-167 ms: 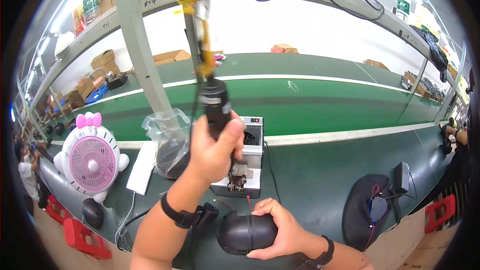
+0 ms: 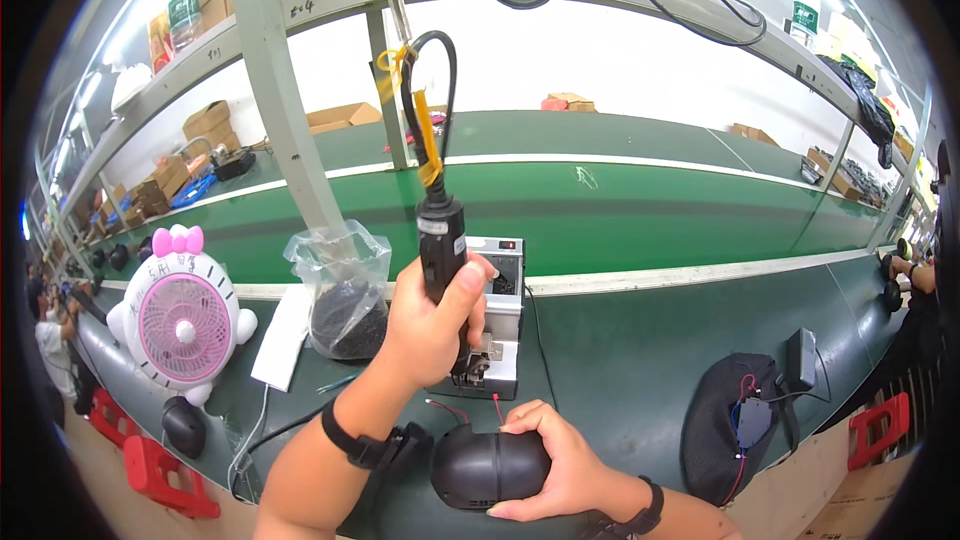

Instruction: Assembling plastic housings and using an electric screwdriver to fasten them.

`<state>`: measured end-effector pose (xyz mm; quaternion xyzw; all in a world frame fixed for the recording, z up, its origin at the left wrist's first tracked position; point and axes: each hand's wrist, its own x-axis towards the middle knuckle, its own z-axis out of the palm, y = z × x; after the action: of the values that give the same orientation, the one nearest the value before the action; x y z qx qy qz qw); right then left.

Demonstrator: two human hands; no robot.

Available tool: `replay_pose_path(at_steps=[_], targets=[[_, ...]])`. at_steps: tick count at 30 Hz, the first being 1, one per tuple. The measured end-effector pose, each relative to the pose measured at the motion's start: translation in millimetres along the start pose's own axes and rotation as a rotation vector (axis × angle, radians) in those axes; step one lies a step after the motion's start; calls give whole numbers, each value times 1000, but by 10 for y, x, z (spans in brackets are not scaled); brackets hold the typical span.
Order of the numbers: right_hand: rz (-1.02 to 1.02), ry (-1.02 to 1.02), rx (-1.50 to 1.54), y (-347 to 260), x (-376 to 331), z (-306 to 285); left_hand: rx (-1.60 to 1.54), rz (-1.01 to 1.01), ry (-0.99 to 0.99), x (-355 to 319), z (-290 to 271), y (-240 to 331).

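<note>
My left hand (image 2: pixel 432 315) is wrapped around a black electric screwdriver (image 2: pixel 441 240), upright on a cable bound with yellow ties. Its lower end goes down behind my fingers, close to the front of a grey screw feeder (image 2: pixel 502 315); whether the tip touches it is hidden. My right hand (image 2: pixel 560 465) grips the right side of a rounded black plastic housing (image 2: pixel 480 470) on the bench, thumb at the near side and fingers on top. Short red wires (image 2: pixel 497 408) stick out at the housing's far side.
On the left stand a pink and white fan (image 2: pixel 185 325), a clear bag of small dark parts (image 2: pixel 348 315) and a white power strip (image 2: pixel 278 350). A black mesh-like piece with wires (image 2: pixel 725 430) lies right. A metal post (image 2: pixel 285 90) rises behind the bag.
My left hand has moved slightly down and right with the screwdriver, whose cable now bends in a loop. My right hand and the housing have shifted very slightly left.
</note>
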<state>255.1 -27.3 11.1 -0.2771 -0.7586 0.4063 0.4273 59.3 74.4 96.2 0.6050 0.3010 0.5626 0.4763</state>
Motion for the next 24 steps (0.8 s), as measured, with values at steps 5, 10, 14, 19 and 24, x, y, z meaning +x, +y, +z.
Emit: replay_pose_path(at_steps=[5,10,14,19,24], targets=[[-72,30,-37,19,26,31,-142,120,159,-487,-146,511],[-84,63,-58,98,8,-42,-222,220,124,-846,-21,895],[-60,16,-25,16,52,74,-147,145,184,-1142,86,1041],[-56,52,12,66,13,79,-56,-42,283,-1196,201,893],[-96,61,-106,-142,26,133,-45,70,210,-1500,202,556]])
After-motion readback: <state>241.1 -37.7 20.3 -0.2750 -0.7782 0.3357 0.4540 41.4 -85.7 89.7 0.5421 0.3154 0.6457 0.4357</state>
